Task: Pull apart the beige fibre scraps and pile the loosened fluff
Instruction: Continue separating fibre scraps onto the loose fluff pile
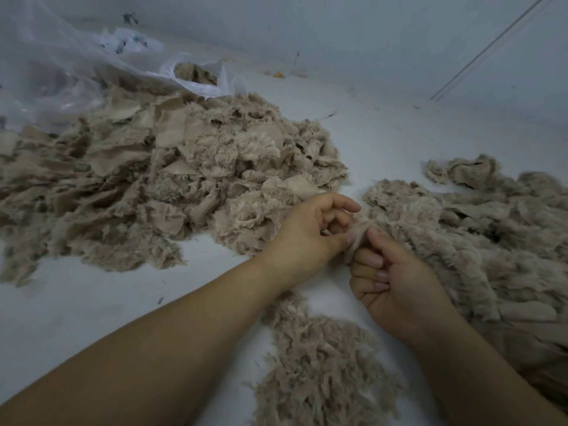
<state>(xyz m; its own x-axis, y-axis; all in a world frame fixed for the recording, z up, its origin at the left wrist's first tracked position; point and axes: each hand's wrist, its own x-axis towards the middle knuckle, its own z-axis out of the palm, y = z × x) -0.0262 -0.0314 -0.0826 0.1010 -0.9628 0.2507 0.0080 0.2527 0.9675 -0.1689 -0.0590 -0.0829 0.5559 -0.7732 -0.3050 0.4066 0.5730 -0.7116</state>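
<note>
From the camera on your head, you had both hands low and close together over the white bench (92, 302). That way the little scrap (358, 238) between them was easy to tug.

Your left hand (310, 232) pinched one end of the scrap with its thumb and curled fingers (344, 206). Your right hand (396, 290) pinched the other end, and its other fingers (372, 259) were curled in toward the palm. Each hand seemed to have its own end, so I think you were about to pull the scrap apart.

The big heap of beige scraps (172, 173) lay far and to the left. Flat cloth backs showed on many pieces there, so I think those were not yet pulled apart. You could reach them with your left hand.

A clear plastic bag (61, 63) sat behind that heap, far left, with more beige stuff in its open mouth. It looked like the scraps came out of there.

The small pile of loose fluff (319, 370) lay near you, right under your hands. I think it was there so new fluff could just drop down onto it.

Another furry heap (479, 241) lay on the right, touching your right hand. I could not tell if it was done or waiting.
</note>
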